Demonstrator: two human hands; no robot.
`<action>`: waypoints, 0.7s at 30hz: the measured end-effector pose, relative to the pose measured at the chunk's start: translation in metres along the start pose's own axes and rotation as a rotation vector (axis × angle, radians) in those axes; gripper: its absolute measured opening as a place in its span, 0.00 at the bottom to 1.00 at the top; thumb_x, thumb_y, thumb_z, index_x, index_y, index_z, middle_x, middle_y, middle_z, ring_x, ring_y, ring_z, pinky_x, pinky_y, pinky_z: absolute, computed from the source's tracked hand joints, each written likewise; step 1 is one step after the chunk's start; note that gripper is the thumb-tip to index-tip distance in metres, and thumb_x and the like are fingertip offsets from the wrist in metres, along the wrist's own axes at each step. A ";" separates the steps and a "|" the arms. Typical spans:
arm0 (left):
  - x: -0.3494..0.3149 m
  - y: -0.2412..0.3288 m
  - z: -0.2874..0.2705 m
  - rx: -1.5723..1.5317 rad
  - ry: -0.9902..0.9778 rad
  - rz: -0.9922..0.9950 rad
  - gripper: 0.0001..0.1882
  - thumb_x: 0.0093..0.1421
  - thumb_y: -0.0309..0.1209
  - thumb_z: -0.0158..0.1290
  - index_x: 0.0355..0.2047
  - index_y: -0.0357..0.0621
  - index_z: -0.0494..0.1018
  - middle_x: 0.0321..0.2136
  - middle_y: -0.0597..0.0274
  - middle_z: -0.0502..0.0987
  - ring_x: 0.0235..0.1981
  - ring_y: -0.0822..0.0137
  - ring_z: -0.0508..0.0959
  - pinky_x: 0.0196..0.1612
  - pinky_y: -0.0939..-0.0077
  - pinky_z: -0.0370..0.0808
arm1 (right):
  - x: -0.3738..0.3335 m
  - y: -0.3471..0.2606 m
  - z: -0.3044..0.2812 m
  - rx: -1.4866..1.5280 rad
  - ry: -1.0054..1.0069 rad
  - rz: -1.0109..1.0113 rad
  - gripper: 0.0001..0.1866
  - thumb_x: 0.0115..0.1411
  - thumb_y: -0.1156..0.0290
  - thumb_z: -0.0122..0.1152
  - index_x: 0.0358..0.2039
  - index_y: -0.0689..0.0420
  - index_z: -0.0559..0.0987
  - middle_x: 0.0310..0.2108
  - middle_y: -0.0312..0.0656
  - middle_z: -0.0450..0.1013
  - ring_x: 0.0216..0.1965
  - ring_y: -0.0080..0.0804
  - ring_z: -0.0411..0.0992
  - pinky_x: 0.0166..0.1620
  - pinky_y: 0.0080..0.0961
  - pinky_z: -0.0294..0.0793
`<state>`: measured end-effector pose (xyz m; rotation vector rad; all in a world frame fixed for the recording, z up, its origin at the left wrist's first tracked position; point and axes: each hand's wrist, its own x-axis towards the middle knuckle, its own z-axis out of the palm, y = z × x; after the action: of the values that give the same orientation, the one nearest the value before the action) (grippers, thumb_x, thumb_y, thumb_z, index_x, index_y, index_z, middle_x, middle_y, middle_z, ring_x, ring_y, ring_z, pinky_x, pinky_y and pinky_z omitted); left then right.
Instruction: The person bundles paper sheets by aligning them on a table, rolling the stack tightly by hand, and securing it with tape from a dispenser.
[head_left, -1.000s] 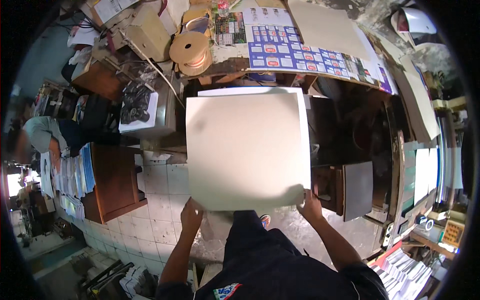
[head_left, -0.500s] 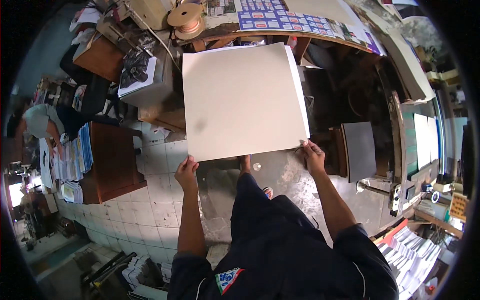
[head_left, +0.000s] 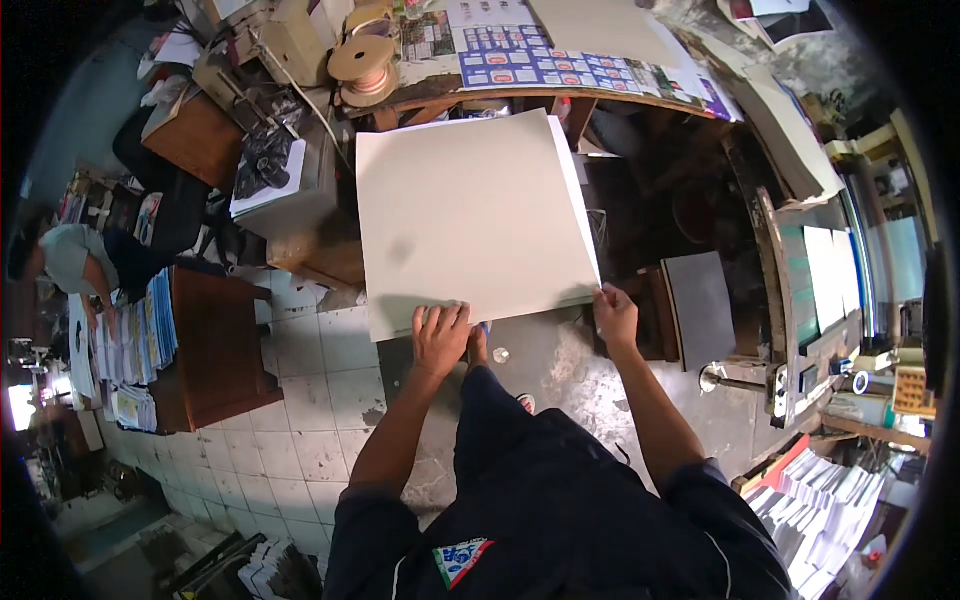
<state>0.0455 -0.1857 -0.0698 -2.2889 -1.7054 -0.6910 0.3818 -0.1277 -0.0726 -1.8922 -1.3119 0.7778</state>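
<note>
A large square sheet of beige cardboard (head_left: 475, 215) lies in front of me, with a white sheet (head_left: 572, 185) showing under its right and far edges. My left hand (head_left: 440, 340) rests on the cardboard's near edge, fingers stretched out over the top and slightly spread. At the near right corner my right hand (head_left: 616, 318) is closed in a pinch on the edge of the sheets. What supports the sheets from below is hidden.
Beyond the sheets stands a workbench with purple printed sheets (head_left: 560, 62) and a wire spool (head_left: 362, 72). A brown wooden desk (head_left: 220, 350) bears stacked papers at left, where another person (head_left: 75, 260) bends over. More paper stacks (head_left: 825, 510) lie at lower right.
My left hand has left the near left corner, moved right along the near edge and opened onto the cardboard. My right hand still grips the right corner; the sheets appear slightly lower in view.
</note>
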 end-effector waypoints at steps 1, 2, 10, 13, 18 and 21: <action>0.004 -0.001 -0.011 0.012 0.026 0.021 0.19 0.51 0.38 0.64 0.43 0.50 0.78 0.42 0.71 0.76 0.42 0.66 0.73 0.54 0.54 0.63 | -0.009 -0.012 0.003 -0.392 0.069 -0.173 0.29 0.56 0.59 0.70 0.53 0.63 0.74 0.48 0.51 0.73 0.50 0.43 0.71 0.55 0.46 0.68; 0.007 -0.009 -0.025 0.020 0.036 0.009 0.18 0.51 0.38 0.63 0.43 0.50 0.78 0.40 0.72 0.77 0.41 0.67 0.73 0.53 0.55 0.63 | -0.022 -0.051 0.013 -0.363 0.102 -0.435 0.31 0.54 0.56 0.70 0.54 0.59 0.73 0.49 0.49 0.72 0.54 0.45 0.68 0.57 0.49 0.64; 0.074 -0.012 -0.062 -0.024 0.147 -0.102 0.15 0.56 0.42 0.61 0.40 0.52 0.78 0.37 0.72 0.76 0.40 0.66 0.73 0.53 0.58 0.60 | -0.029 -0.144 0.066 -0.494 0.013 -0.959 0.22 0.56 0.54 0.64 0.49 0.48 0.75 0.47 0.36 0.72 0.52 0.38 0.67 0.57 0.49 0.58; 0.071 -0.012 -0.051 -0.007 0.122 -0.235 0.16 0.57 0.47 0.59 0.39 0.51 0.78 0.36 0.68 0.76 0.42 0.62 0.73 0.52 0.58 0.60 | -0.020 -0.140 0.080 -0.491 0.012 -0.970 0.19 0.58 0.50 0.60 0.42 0.50 0.77 0.41 0.36 0.72 0.46 0.36 0.68 0.52 0.44 0.61; 0.040 -0.017 -0.019 -0.126 -0.054 -0.354 0.19 0.56 0.51 0.59 0.35 0.50 0.79 0.32 0.64 0.74 0.38 0.60 0.72 0.47 0.60 0.63 | -0.023 -0.111 0.096 -0.551 -0.188 -0.910 0.18 0.59 0.52 0.59 0.40 0.53 0.77 0.38 0.39 0.71 0.43 0.39 0.68 0.50 0.42 0.61; 0.035 -0.015 -0.009 -0.156 -0.097 -0.377 0.19 0.56 0.51 0.59 0.32 0.48 0.79 0.30 0.63 0.73 0.36 0.58 0.72 0.43 0.61 0.64 | -0.023 -0.100 0.101 -0.590 -0.275 -0.845 0.18 0.59 0.53 0.59 0.39 0.54 0.77 0.37 0.40 0.70 0.41 0.39 0.68 0.49 0.42 0.62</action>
<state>0.0365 -0.1548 -0.0464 -2.1461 -2.2345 -0.8195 0.2415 -0.1039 -0.0477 -1.3896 -2.4710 0.2050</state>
